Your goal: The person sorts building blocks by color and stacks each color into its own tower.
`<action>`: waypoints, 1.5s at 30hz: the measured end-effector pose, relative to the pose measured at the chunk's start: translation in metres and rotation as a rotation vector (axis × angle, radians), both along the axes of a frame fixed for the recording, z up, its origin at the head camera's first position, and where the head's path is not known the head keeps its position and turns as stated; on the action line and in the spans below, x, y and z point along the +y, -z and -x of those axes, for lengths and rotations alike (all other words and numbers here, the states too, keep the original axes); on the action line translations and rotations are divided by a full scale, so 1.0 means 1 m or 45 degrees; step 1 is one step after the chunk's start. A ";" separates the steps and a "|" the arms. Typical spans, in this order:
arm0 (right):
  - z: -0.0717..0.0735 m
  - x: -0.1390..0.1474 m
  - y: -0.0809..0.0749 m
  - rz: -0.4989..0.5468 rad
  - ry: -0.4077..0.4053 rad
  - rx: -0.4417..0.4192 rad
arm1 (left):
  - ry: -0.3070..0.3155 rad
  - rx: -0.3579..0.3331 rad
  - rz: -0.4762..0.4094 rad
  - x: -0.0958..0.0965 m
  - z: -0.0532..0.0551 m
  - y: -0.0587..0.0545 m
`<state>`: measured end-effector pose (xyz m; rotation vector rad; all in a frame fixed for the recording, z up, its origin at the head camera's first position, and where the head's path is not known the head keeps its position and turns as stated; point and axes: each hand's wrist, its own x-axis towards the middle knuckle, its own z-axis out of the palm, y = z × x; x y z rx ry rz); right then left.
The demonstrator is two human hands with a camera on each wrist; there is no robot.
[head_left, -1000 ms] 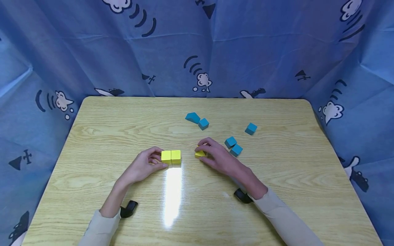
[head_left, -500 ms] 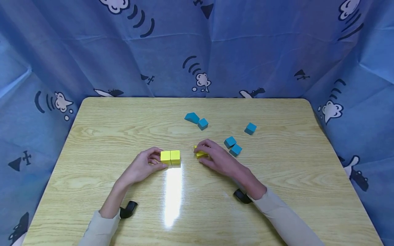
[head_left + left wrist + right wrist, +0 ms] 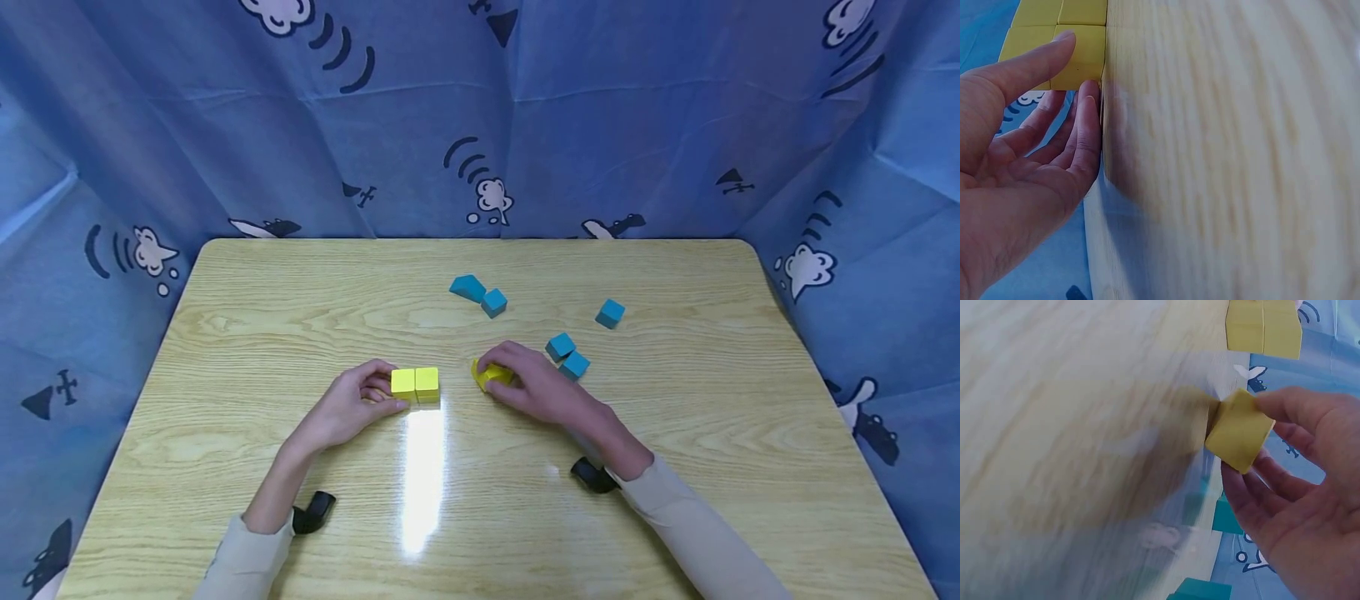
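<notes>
Yellow cubes [image 3: 427,380] stand side by side and two high in the middle of the table, as the left wrist view shows. My left hand [image 3: 348,404] is at their left end, thumb across the near face of the cubes [image 3: 1082,56] and fingers behind. To the right, past a gap, my right hand [image 3: 536,383] grips a yellow block [image 3: 497,375] between thumb and fingers. In the right wrist view this block [image 3: 1241,431] sits at a slant, with one edge close to the tabletop. Part of it is hidden by the fingers.
Two blue cubes [image 3: 560,347] lie just beyond my right hand, and another blue cube [image 3: 611,314] lies farther right. Near the table's back are a blue wedge-shaped block [image 3: 468,288] and a blue cube [image 3: 494,303]. A blue patterned cloth [image 3: 405,167] hangs around the wooden table [image 3: 247,317].
My right hand has turned the yellow block in its fingers, and more of the block shows now. The left hand and the yellow cubes beside it stay in place.
</notes>
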<state>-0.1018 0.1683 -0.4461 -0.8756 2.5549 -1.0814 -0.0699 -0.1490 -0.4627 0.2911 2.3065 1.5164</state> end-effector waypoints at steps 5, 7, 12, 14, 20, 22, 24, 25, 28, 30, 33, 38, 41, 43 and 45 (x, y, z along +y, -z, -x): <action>0.002 0.003 0.004 -0.019 0.009 0.006 | 0.000 -0.003 -0.002 0.000 0.000 -0.001; 0.003 0.004 0.005 -0.023 0.006 -0.005 | -0.001 -0.007 0.001 0.000 -0.001 -0.001; 0.002 0.003 0.007 -0.020 0.004 0.019 | -0.008 -0.013 0.019 0.000 -0.001 -0.001; 0.002 0.003 0.007 -0.019 0.012 0.050 | -0.009 -0.013 0.021 0.000 -0.001 0.000; 0.002 0.001 0.005 -0.019 0.095 0.090 | -0.012 -0.012 0.018 0.000 -0.002 0.001; 0.003 0.000 0.003 -0.006 0.121 0.098 | -0.013 -0.010 0.016 0.000 -0.002 0.001; 0.003 0.000 0.001 0.012 0.129 0.119 | -0.012 -0.007 0.010 -0.001 -0.001 0.000; 0.003 0.000 0.000 0.019 0.126 0.134 | -0.012 -0.005 0.007 -0.001 -0.001 0.000; 0.004 -0.001 -0.002 0.049 0.111 0.173 | -0.004 -0.001 -0.001 -0.001 -0.001 0.000; 0.004 -0.001 -0.004 0.066 0.098 0.191 | 0.000 0.001 -0.004 -0.001 -0.001 0.000; 0.004 -0.003 -0.006 0.085 0.090 0.200 | 0.003 -0.002 -0.010 -0.001 -0.001 0.000; 0.004 -0.007 -0.012 0.133 0.075 0.191 | 0.002 -0.001 -0.015 -0.001 0.000 0.000; 0.004 -0.010 -0.015 0.160 0.068 0.180 | -0.004 -0.001 -0.013 0.000 0.000 0.000; 0.003 -0.012 -0.017 0.170 0.068 0.173 | -0.006 -0.004 -0.010 0.000 0.000 -0.001; 0.003 -0.014 -0.019 0.182 0.068 0.167 | -0.011 -0.009 -0.006 0.000 0.000 -0.001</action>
